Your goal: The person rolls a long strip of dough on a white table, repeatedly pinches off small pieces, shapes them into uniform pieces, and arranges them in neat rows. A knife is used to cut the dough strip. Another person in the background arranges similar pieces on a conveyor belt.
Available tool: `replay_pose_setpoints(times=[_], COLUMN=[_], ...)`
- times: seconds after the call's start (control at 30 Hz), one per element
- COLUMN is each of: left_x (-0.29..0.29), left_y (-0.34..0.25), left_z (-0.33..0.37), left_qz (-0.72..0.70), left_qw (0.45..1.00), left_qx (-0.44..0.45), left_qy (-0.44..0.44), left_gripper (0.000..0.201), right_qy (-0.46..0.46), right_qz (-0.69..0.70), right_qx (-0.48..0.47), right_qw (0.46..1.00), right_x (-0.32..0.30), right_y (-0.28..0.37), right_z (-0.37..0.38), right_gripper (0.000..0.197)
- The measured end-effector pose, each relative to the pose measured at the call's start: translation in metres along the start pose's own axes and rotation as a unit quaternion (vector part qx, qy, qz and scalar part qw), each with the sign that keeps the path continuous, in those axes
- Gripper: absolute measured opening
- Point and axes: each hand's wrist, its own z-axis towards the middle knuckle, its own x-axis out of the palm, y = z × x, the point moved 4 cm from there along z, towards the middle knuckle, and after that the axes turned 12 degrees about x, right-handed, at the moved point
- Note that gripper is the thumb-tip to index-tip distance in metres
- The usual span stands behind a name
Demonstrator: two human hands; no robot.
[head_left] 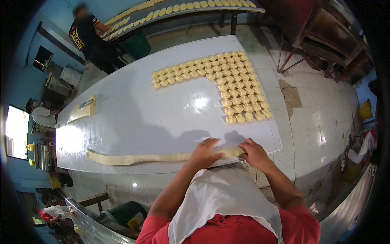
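A long pale dough rope (pixel 150 157) lies along the near edge of the white table, its left end slightly curled. My left hand (pixel 205 153) rests across the rope toward its right part, fingers stretched out and the thumb apart. At the rope's right end, my right hand (pixel 254 153) has its fingers bent around the dough tip, gripping it; the fingertips are partly hidden. Between the two hands a short length of dough (pixel 232 152) shows. Beyond them, rows of small round dough pieces (pixel 239 91) form a corner shape on the table.
On the left of the white table (pixel 134 105) lies a flat dough piece (pixel 77 114) with a metal-looking tool (pixel 86 103) on it. Another person (pixel 87 36) stands at a far table (pixel 162 18) with rows of dough pieces. A dark oven-like unit (pixel 329 32) stands far right.
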Motion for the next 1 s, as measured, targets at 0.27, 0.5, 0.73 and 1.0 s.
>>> replay_pose_setpoints(times=[0.27, 0.5, 0.73, 1.0], left_x=[0.018, -0.033, -0.07, -0.085], left_y=[-0.025, -0.039, -0.028, 0.031], left_z=[0.061, 0.071, 0.075, 0.096], left_qz=[-0.1, -0.039, -0.052, -0.002], left_qw=[0.993, 0.993, 0.972, 0.989], left_qx=[-0.061, -0.092, -0.038, -0.063], left_qy=[-0.019, -0.064, -0.225, -0.132], left_gripper=[0.038, 0.044, 0.041, 0.023], right_qy=[-0.073, -0.207, -0.269, -0.302], right_qz=[0.294, 0.124, 0.063, -0.02], right_qx=[-0.095, -0.079, -0.257, -0.221], right_qw=[0.948, 0.967, 0.926, 0.927], right_x=[-0.046, -0.05, -0.059, -0.059], right_y=[0.044, 0.107, 0.159, 0.188], right_z=[0.009, 0.028, 0.071, 0.134], right_gripper=[0.05, 0.031, 0.013, 0.015])
